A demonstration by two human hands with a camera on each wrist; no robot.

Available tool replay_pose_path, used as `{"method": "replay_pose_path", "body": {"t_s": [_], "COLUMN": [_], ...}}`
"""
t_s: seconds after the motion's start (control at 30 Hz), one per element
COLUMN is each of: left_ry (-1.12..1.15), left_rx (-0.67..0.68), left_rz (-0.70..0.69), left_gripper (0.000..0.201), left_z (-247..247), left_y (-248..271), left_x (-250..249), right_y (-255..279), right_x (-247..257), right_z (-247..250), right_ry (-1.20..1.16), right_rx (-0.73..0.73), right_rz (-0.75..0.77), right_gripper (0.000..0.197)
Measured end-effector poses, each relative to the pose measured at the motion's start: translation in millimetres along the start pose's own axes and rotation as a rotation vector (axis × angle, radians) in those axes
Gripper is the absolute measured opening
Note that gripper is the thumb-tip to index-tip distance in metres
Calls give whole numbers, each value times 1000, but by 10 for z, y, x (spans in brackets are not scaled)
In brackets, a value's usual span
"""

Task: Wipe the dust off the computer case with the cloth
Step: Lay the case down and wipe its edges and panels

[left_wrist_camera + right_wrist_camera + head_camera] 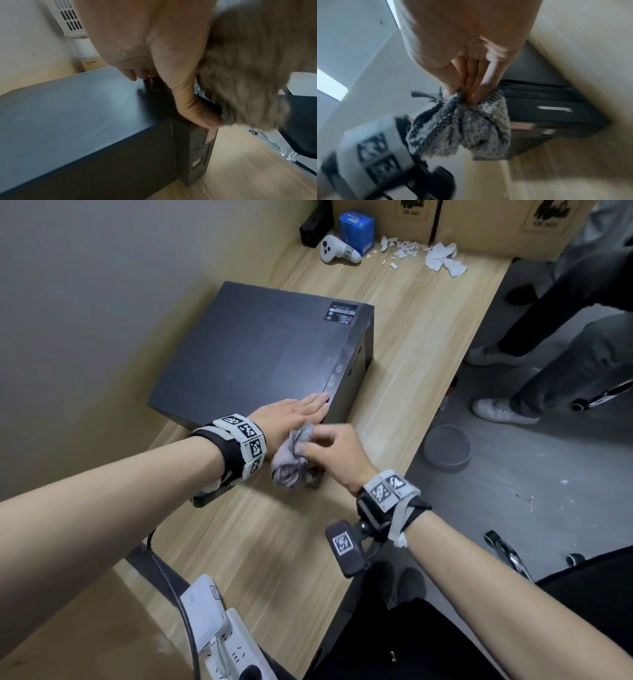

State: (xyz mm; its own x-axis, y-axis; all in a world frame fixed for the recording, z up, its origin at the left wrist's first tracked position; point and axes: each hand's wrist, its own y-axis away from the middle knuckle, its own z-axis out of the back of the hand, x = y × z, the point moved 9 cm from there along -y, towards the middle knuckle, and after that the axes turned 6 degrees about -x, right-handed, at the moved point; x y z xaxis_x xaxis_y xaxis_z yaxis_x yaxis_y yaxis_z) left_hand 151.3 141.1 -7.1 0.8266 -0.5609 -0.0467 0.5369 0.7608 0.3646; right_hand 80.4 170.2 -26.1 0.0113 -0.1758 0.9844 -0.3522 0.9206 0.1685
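Note:
The black computer case (260, 350) lies flat on the wooden desk (411, 344), near the wall. My left hand (291, 414) rests flat on its near right corner, fingers straight; in the left wrist view the left hand (171, 67) has its thumb along the case (68, 108) edge. My right hand (334, 453) grips a bunched grey cloth (291, 460) just in front of the case's near end, above the desk. In the right wrist view the fingers (477, 83) pinch the cloth (462, 128), which hangs beside the case's front panel (547, 112).
At the desk's far end lie a white controller (337, 249), a blue box (356, 229), torn paper scraps (442, 258) and cardboard boxes (507, 224). A power strip (233, 645) with a cable sits near me. Another person's legs (555, 337) stand on the floor to the right, by a round bin (447, 448).

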Motion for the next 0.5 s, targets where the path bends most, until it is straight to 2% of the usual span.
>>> {"method": "replay_pose_path", "body": {"t_s": [0.07, 0.1, 0.17, 0.23, 0.33, 0.5], "left_ry": [114, 151, 171, 240, 463, 629], "left_rx": [-13, -45, -108, -182, -291, -615], "left_rz": [15, 16, 52, 148, 323, 551], "left_gripper": [78, 91, 121, 125, 98, 29], "left_z": [84, 125, 113, 40, -28, 46], "left_y": [45, 80, 185, 330, 584, 951], "left_x": [23, 25, 90, 223, 417, 606], "right_y": [-114, -150, -208, -238, -290, -280], "right_x": [199, 252, 280, 267, 285, 402], "right_z": [87, 172, 441, 690, 747, 144], "right_ry": [-37, -55, -80, -51, 128, 735], "right_rx": [-6, -4, -39, -84, -71, 127], "right_rz": [4, -18, -98, -166, -150, 81], "right_gripper": [8, 6, 24, 27, 36, 27]}}
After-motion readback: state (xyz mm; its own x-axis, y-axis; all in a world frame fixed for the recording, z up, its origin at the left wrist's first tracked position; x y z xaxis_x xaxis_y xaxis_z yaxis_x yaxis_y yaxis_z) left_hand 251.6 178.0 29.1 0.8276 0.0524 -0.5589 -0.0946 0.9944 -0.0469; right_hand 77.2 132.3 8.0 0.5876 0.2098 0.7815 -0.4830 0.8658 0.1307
